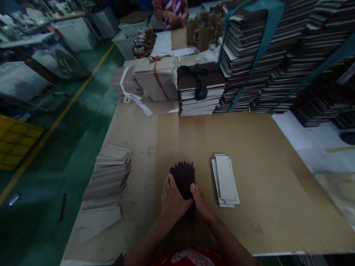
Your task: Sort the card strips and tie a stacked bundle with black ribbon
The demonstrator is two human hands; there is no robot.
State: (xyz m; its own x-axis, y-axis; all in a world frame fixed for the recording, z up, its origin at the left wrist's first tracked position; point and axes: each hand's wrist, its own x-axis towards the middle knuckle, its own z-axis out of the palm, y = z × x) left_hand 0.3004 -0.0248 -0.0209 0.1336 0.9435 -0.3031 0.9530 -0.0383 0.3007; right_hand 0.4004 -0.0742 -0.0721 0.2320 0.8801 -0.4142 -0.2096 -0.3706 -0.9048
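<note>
Head view shows the left hand (172, 197) and right hand (200, 199) both clasped around a fanned bundle of dark brown card strips (183, 179) on the brown cardboard sheet (263, 166), just left of a small stack of white rectangular cards (225, 180).

Matt card and paper on a kraft-covered bench

The dark card bundle (183, 178) looks matt, its top edge ragged; the small pale strips (225, 179) beside it are smooth grey-white paperboard. The bench (263, 166) is covered in dull brown kraft sheet, faintly scuffed. The grey board stack (109, 175) at its left edge looks rough and unglazed, while the green floor (83, 122) has a slight painted sheen.
</note>
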